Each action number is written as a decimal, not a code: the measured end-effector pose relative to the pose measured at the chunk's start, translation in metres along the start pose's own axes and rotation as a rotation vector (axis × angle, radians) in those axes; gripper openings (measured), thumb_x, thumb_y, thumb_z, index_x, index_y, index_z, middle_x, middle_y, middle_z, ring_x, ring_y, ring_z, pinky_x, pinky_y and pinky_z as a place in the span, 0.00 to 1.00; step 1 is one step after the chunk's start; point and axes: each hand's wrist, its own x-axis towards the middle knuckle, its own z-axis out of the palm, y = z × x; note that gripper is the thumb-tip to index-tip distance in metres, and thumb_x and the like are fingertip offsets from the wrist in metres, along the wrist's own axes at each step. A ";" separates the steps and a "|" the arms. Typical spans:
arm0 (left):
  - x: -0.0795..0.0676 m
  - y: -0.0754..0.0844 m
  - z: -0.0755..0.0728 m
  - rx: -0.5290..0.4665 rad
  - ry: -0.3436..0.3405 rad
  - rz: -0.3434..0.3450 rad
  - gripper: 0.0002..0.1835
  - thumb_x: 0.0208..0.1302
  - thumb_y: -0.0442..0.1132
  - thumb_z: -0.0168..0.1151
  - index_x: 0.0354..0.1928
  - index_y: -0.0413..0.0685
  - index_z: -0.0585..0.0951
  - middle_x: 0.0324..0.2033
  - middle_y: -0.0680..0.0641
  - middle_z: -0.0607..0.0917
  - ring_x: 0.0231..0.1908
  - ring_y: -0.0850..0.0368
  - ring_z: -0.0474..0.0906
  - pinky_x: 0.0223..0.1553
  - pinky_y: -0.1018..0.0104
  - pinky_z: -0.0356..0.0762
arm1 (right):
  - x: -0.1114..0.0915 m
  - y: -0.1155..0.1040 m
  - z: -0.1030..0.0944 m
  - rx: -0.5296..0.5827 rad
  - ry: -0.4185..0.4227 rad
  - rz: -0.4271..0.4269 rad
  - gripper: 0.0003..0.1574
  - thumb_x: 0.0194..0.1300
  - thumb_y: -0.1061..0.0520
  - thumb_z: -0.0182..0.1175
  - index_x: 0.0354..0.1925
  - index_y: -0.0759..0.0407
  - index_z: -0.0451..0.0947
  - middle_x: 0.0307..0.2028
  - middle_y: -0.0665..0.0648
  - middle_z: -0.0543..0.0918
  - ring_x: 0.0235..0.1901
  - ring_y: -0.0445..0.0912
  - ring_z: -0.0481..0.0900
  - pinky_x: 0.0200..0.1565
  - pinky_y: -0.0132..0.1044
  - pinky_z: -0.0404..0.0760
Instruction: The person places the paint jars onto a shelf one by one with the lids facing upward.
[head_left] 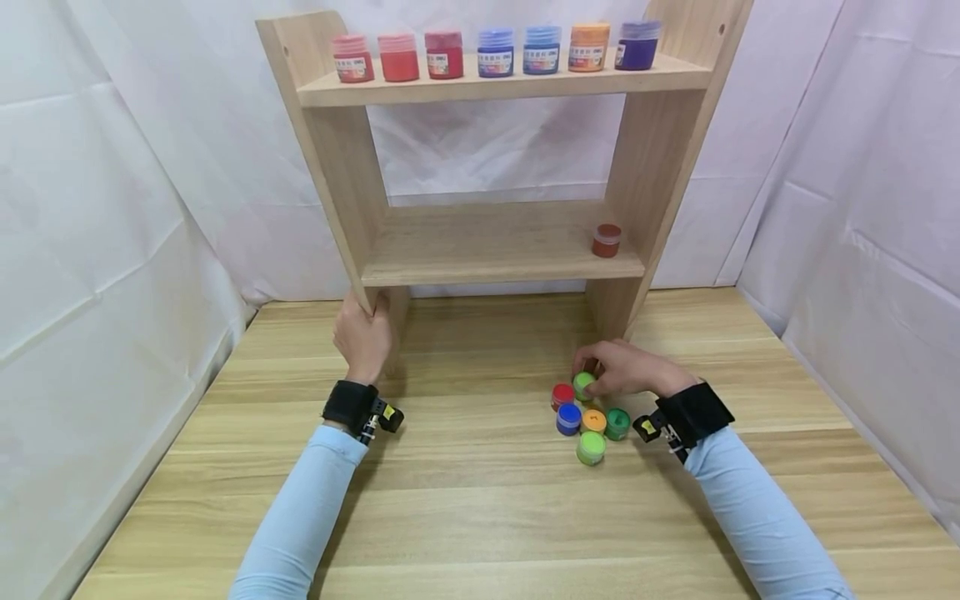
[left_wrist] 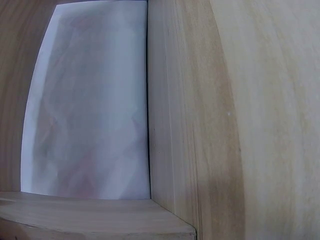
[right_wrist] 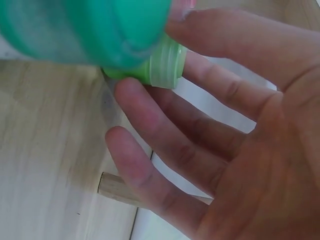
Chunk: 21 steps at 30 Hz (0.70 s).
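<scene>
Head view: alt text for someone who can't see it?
A person's right hand grips a light-green jar beside a cluster of colored jars on a wooden table, while the left hand holds the left side panel of a wooden shelf. Seven jars line the top board; one reddish-brown jar sits on the board below.

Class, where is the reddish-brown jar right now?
In the head view, the reddish-brown jar stands alone near the right end of the lower shelf, close to the right side panel.
</scene>
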 end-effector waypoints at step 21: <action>0.000 0.002 0.000 0.006 0.005 0.007 0.13 0.64 0.47 0.57 0.28 0.47 0.73 0.21 0.48 0.73 0.22 0.52 0.70 0.21 0.57 0.59 | 0.003 0.003 0.005 -0.066 -0.001 0.007 0.20 0.52 0.58 0.69 0.45 0.53 0.78 0.35 0.51 0.78 0.34 0.47 0.73 0.36 0.38 0.74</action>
